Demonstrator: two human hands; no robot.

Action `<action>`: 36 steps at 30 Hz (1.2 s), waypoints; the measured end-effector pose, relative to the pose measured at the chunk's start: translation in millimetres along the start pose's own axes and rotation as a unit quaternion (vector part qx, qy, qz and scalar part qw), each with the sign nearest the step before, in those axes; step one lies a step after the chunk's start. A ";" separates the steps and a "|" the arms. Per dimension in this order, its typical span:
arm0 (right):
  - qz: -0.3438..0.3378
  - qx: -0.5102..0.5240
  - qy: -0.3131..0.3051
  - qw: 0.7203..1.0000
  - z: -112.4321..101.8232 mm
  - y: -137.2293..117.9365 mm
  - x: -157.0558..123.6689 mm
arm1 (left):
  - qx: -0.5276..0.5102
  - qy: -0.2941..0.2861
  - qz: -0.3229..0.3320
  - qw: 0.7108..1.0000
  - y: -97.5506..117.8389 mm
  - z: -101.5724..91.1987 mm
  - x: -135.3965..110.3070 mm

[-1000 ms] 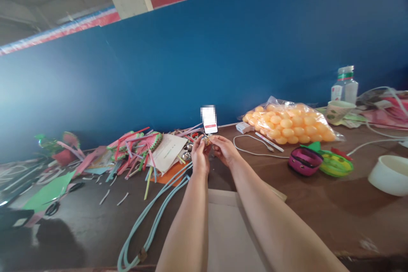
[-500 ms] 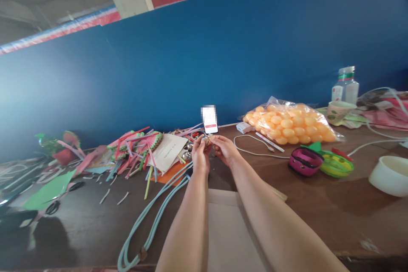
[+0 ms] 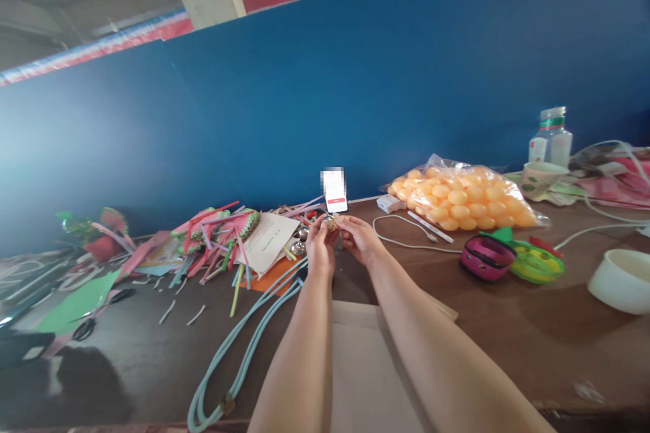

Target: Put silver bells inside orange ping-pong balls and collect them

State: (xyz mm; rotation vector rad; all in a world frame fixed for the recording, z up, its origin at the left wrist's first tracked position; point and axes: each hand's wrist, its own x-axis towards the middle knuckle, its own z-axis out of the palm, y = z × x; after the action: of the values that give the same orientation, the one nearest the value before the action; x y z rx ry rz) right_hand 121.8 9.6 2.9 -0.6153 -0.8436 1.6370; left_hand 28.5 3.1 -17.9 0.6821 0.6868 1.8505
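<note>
My left hand and my right hand are raised together over the brown table, fingertips meeting. Between them they pinch a small shiny metal piece, too small to name. Both hands' fingers are closed on it. Just behind them lie a few silver beads and a pile of coloured paper strips and folded fans. A light-blue cord runs along the table beneath my left forearm.
A clear bag of orange balls lies at the back right beside a white cable. A magenta and a green lid, a white bowl, a paper cup and a bottle stand at right. Scissors and green paper lie left. A blue wall backs the table.
</note>
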 end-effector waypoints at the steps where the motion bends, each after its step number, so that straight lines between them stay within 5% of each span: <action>1: 0.000 -0.001 -0.001 1.000 0.0 0.0 0.0 | 0.002 0.000 0.000 1.000 -0.1 -0.4 0.2; 36: -0.020 -0.065 0.035 0.997 0.4 2.9 3.2 | 0.012 0.005 0.008 1.000 -3.5 -1.9 1.4</action>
State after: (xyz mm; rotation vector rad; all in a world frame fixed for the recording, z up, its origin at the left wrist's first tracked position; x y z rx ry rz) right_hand 119.1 12.3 1.0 -0.7374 -0.9114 1.5235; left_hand 28.8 5.3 -21.6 0.6967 0.7139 1.8631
